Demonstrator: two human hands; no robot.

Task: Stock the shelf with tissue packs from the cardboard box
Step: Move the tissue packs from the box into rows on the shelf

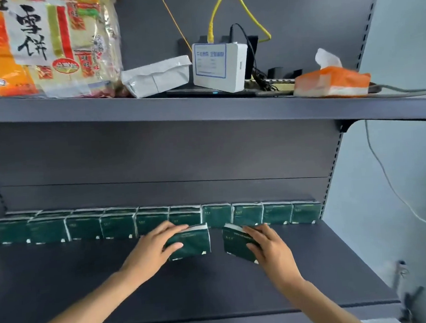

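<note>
A person's two bare forearms reach forward over a dark grey metal shelf [89, 283], seen from a head-worn camera looking down. The left hand [152, 248] grips a dark green tissue pack [192, 243], fingers curled over its top edge and thumb across its front face; the pack stands nearly upright on the shelf. The right hand [268, 245] holds a second green tissue pack [235, 245], fingers laid over its top and right side; this pack tilts, its top leaning left. The two held packs sit near each other with a gap between them, just in front of a row of matching green tissue packs [158, 220] lined side by side along the back of the shelf; on the left part a second row stands behind the first. The cardboard box is out of view. On the upper shelf [152, 107] rest a large orange and white bag of rice crackers [42, 44] at the left, a crumpled silver-white pouch [155, 77], a white box-shaped device with a blue-bordered label [217, 65] with a yellow cable [236, 11] and a black cable plugged into it, and an opened orange and white tissue pack [332, 82] with a sheet sticking up. A pale wall [409, 172] with a hanging grey cord lies to the right.
</note>
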